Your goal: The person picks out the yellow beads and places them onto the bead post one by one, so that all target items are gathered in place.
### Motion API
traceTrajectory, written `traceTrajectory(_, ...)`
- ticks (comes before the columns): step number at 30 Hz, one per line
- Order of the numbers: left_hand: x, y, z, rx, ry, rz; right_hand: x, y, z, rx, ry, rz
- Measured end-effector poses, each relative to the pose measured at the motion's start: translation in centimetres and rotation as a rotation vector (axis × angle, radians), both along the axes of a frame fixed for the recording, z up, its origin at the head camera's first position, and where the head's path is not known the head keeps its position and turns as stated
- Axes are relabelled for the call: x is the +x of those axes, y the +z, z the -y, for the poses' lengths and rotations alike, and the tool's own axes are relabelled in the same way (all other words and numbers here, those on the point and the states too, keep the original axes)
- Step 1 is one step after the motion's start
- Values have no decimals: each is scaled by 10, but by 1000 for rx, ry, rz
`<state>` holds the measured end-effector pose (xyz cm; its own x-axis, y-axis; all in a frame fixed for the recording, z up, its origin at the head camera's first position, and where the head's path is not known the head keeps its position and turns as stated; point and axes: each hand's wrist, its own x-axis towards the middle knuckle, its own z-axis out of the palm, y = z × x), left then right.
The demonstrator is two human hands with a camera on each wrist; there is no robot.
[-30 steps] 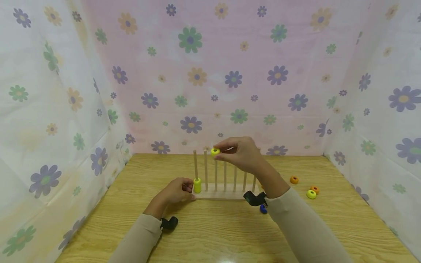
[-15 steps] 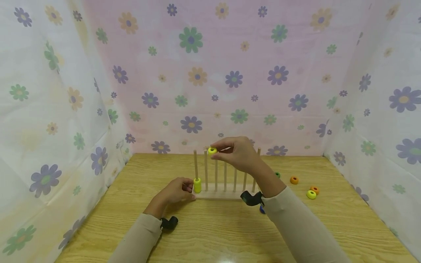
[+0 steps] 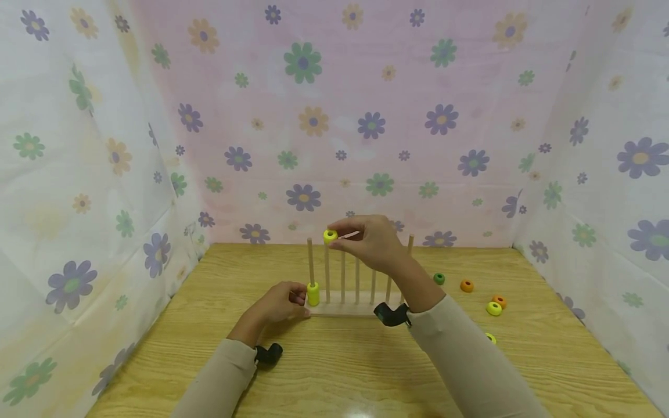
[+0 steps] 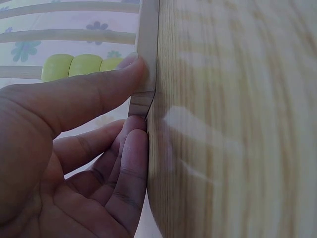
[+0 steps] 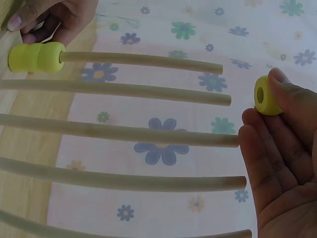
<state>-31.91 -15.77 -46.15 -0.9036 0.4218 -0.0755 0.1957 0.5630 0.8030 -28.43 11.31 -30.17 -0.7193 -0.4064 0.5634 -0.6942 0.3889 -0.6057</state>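
Observation:
A wooden peg rack (image 3: 345,305) with a row of upright pegs stands on the table. Three yellow beads (image 5: 35,57) are stacked at the bottom of its leftmost peg. My left hand (image 3: 277,303) holds the left end of the rack's base, thumb (image 4: 99,91) along one face and curled fingers at the end. Between thumb and fingertips, my right hand (image 3: 373,244) pinches another yellow bead (image 5: 270,101), its hole facing the peg tips. In the head view this bead overlaps the top of the second peg (image 3: 327,273); the right wrist view shows it apart from the tips.
Right of the rack lie loose beads: a green bead (image 3: 439,279), an orange bead (image 3: 467,285), and a second orange bead (image 3: 500,301) beside a yellow one (image 3: 493,309). One more yellow bead (image 3: 490,337) is partly hidden by the right sleeve. Flowered cloth surrounds the table.
My right hand has moved left with the yellow bead, from over the third peg to the second. The green bead has come into view past the arm. My left hand stays put.

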Motion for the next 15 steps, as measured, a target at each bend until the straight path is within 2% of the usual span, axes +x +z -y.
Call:
traceTrajectory(10,1,1,0,-12,-8,-7,1,-5,11,-2,-31,48)
traceTrajectory(15,1,1,0,-6,-11,-3,0,-5,17,-24,-10,55)
